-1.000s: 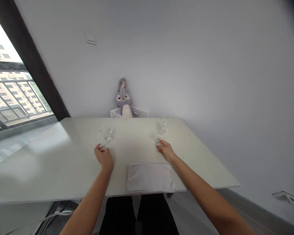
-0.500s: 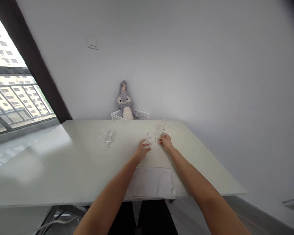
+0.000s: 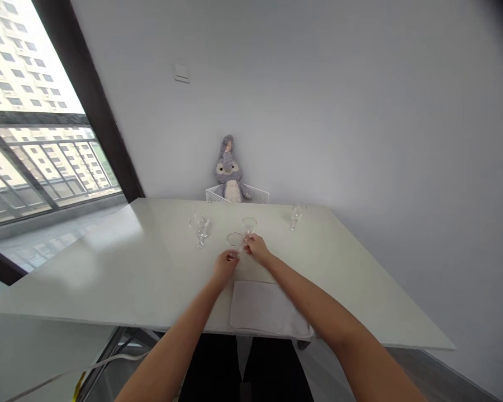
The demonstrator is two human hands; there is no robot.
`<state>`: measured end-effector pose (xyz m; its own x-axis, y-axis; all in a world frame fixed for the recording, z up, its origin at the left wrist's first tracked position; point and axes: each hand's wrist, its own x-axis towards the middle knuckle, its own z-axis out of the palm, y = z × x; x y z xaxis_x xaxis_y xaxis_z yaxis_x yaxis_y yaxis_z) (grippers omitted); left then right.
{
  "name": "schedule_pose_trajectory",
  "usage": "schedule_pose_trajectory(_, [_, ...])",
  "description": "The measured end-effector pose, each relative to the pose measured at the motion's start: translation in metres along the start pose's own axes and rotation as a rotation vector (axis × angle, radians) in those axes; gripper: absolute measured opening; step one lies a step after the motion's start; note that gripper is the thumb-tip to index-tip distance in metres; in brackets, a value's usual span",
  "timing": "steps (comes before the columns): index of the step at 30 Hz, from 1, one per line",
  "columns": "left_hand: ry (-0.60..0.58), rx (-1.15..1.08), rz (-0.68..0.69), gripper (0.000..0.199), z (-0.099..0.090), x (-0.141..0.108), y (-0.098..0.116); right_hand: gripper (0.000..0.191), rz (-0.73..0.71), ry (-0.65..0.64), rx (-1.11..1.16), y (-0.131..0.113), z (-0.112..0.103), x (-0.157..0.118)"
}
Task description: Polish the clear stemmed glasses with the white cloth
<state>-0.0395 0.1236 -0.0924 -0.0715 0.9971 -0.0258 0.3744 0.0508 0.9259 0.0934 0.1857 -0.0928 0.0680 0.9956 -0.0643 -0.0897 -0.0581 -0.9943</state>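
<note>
My left hand (image 3: 225,263) is closed around the lower part of a clear stemmed glass (image 3: 235,240), which stands upright over the middle of the table. Just behind it and slightly to the right is another clear stemmed glass (image 3: 249,224). The fingers of my right hand (image 3: 257,248) are closed on its stem. Both hands are close together, and the fingers partly hide the stems and bases. Whether the two bases touch the table I cannot tell.
A cluster of clear stemmed glasses (image 3: 201,230) stands to the left, and a lone stemmed glass (image 3: 297,215) at the back right. A folded white cloth (image 3: 268,310) lies at the front edge. Behind the table (image 3: 121,279), a plush toy (image 3: 230,176) sits in a white basket (image 3: 257,195).
Both hands have moved left across the table. My left hand has closed on a stemmed glass, and a second one is now in my right hand. My view has turned slightly left.
</note>
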Motion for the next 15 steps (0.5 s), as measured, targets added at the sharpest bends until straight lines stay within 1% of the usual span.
schedule_pose_trajectory(2, [0.093, 0.009, -0.024, 0.027, -0.027, -0.003, -0.011, 0.015, 0.04, -0.054, -0.024, 0.001, 0.02, -0.008])
schedule_pose_trajectory(4, [0.191, 0.012, -0.048, 0.029, -0.049, -0.004, -0.02, 0.016, 0.069, -0.108, -0.047, 0.002, 0.039, -0.016])
schedule_pose_trajectory(7, [0.302, 0.005, -0.067, 0.03, -0.072, 0.001, -0.03, 0.017, 0.089, -0.17, -0.08, 0.001, 0.062, -0.026])
schedule_pose_trajectory(10, [0.347, -0.021, -0.062, 0.03, -0.083, 0.009, -0.036, 0.017, 0.095, -0.2, -0.115, 0.001, 0.076, -0.031])
schedule_pose_trajectory(15, [0.354, -0.063, -0.059, 0.031, -0.089, 0.014, -0.037, 0.022, 0.109, -0.243, -0.154, -0.001, 0.082, -0.04])
